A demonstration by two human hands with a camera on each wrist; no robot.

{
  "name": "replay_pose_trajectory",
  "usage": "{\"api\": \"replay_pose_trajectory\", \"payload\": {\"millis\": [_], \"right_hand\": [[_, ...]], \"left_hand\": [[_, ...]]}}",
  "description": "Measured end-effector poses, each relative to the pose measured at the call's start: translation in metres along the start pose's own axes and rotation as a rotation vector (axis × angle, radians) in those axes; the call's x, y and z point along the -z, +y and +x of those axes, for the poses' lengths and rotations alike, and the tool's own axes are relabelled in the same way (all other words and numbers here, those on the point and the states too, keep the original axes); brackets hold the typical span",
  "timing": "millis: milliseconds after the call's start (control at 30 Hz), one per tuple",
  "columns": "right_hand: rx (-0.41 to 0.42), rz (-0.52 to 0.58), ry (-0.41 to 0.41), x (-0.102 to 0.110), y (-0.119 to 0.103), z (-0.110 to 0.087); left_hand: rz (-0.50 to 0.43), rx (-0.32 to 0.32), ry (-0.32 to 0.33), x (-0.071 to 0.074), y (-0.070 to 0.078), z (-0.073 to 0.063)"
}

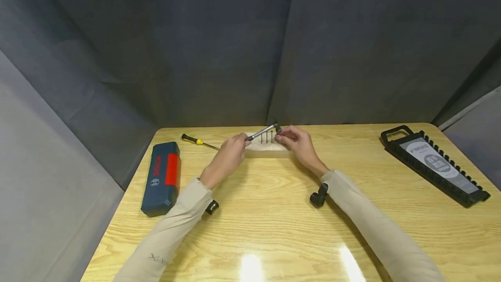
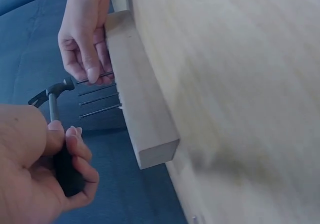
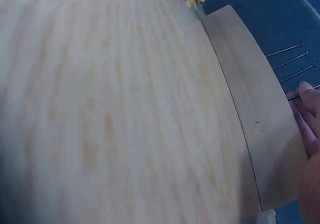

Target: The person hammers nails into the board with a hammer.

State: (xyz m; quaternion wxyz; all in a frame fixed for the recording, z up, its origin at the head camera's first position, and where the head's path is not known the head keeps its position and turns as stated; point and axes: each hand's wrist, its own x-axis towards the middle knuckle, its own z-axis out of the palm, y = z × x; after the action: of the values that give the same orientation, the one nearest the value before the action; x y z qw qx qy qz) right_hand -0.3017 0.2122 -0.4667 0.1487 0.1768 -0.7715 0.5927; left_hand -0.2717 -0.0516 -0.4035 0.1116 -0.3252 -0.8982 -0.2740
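Observation:
My left hand (image 1: pixel 231 153) grips a small claw hammer (image 2: pixel 54 104) by its black handle, with the head raised beside the nail tops. In the left wrist view, my right hand (image 2: pixel 85 39) pinches a nail (image 2: pixel 81 81) between thumb and fingers, its lower end at the top face of a pale wooden block (image 1: pixel 266 154). Three more nails (image 3: pixel 291 60) stand in a row in that block, beside the pinched one. The hammer head is close to the pinched nail's head. In the right wrist view, only part of the right hand (image 3: pixel 310 109) shows at the edge.
A blue and red Bosch case (image 1: pixel 160 179) lies at the left of the wooden table (image 1: pixel 266 212). Behind it, a yellow and black screwdriver (image 1: pixel 199 142) points toward the block. A black wrench rack (image 1: pixel 434 164) lies at the right. Dark curtain (image 1: pixel 219 47) hangs behind the table.

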Motion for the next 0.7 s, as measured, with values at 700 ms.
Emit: {"api": "replay_pose_trajectory", "payload": {"millis": [700], "right_hand": [[0.029,-0.021,0.014,0.0,0.004,0.003]], "left_hand": [[0.092,-0.068,-0.008,0.006,0.002,0.012]]}}
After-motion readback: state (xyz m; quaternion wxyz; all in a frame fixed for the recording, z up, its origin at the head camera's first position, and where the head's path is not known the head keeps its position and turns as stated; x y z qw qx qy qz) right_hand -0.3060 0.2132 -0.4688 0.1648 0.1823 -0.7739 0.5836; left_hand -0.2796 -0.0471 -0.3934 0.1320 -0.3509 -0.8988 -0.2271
